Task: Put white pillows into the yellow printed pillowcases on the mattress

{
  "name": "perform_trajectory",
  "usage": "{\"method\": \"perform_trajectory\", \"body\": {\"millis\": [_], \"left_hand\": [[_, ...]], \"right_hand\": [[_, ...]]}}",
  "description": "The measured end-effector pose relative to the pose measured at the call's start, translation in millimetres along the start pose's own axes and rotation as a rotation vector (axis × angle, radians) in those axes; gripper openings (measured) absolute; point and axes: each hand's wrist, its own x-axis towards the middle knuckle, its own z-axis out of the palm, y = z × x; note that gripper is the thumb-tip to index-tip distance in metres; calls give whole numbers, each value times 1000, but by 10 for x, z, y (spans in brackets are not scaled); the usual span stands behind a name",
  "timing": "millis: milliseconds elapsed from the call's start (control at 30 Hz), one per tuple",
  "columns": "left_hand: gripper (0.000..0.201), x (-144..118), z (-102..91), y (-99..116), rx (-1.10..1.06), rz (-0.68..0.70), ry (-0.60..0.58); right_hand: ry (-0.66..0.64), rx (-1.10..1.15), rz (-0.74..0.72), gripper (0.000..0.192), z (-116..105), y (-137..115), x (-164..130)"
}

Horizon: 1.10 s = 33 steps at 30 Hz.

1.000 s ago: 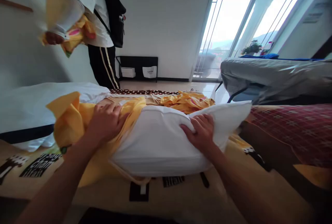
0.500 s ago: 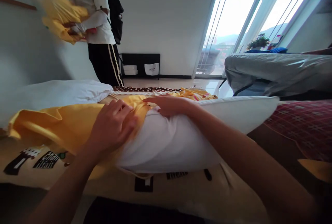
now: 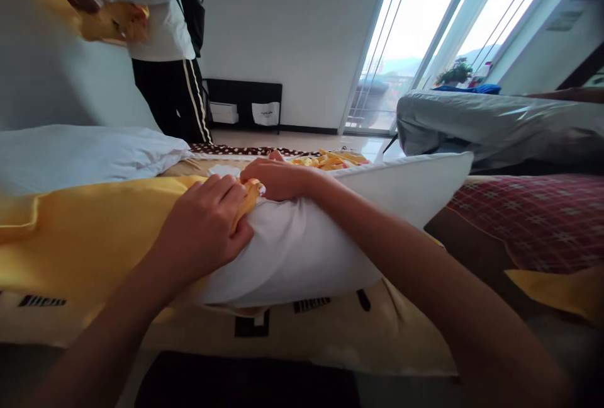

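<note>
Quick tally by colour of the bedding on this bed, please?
White pillows: 2, one under both hands, one far left
Yellow covers: 2, one gripped by the left hand, one bunched beyond
Total: 4

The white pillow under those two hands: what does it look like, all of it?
The pillow is plump, white and smooth, of plain cloth, lying flat on a patterned bedspread. Its right corner sticks out bare toward a red checked cover; its left part sits inside a yellow pillowcase. The left hand presses the case's edge against it, and the right hand pinches that edge on top.
</note>
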Motion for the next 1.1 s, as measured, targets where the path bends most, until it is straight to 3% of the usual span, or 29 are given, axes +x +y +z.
{"method": "perform_trajectory", "body": {"millis": [133,233,333,600,700,867,933,1100], "left_hand": [[24,19,44,-31,-93,-75,-19],[27,49,82,-68,-201,-255,-77],[39,99,116,-103,-223,-420,-124],[30,292,124,32,-56,-439,-282],[31,287,140,31,-71,-461,-245],[34,212,210,-66,-225,-583,-88],[31,225,215,-39,-201,-550,-55],[26,343,188,164,-21,-295,-1]], "right_hand": [[-21,6,53,11,-12,22,-72],[20,-47,85,6,2,52,-118],[46,-89,125,14,28,83,-120],[150,-103,220,22,14,78,-116],[249,49,152,30,-61,11,-168],[150,322,-26,31,-72,-3,-147],[173,316,28,28,8,27,-70],[334,148,198,20,211,57,25]]}}
